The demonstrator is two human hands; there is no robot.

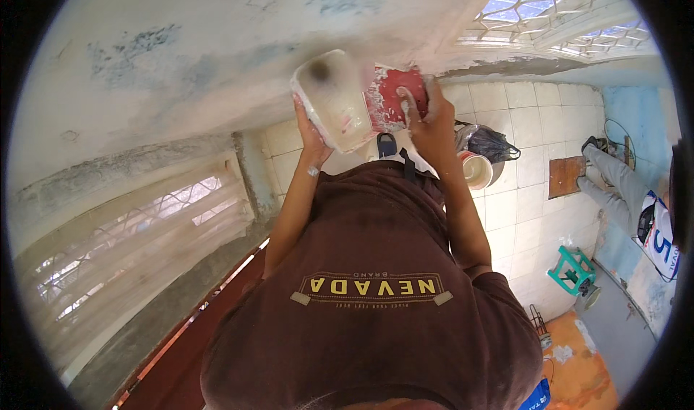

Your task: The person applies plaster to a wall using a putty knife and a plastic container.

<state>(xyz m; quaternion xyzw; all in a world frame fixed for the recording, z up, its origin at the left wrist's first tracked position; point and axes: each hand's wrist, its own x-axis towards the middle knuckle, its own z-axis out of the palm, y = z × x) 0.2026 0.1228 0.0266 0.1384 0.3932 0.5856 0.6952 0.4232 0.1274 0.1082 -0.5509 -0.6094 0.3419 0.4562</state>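
In front of my chest, my left hand (311, 133) is closed round the side of a whitish rectangular plastic tub (347, 124). The tub is tilted, with pale paste smeared over its inside and rim and a dark blurred spot near its top. My right hand (436, 117) grips a flat red putty spreader (387, 92), thumb on its face. White paste coats the spreader's left part, which is beside the tub's right rim; I cannot tell whether they touch. White residue shows on my right thumb and fingers.
A patchy wall (217, 20) stands close ahead, with barred windows (538, 5) at the right. On the tiled floor (517, 215) are a white bucket (477, 170), a black plastic bag (493, 143) and a green stool (571, 269). Another person's legs (614, 182) are at far right.
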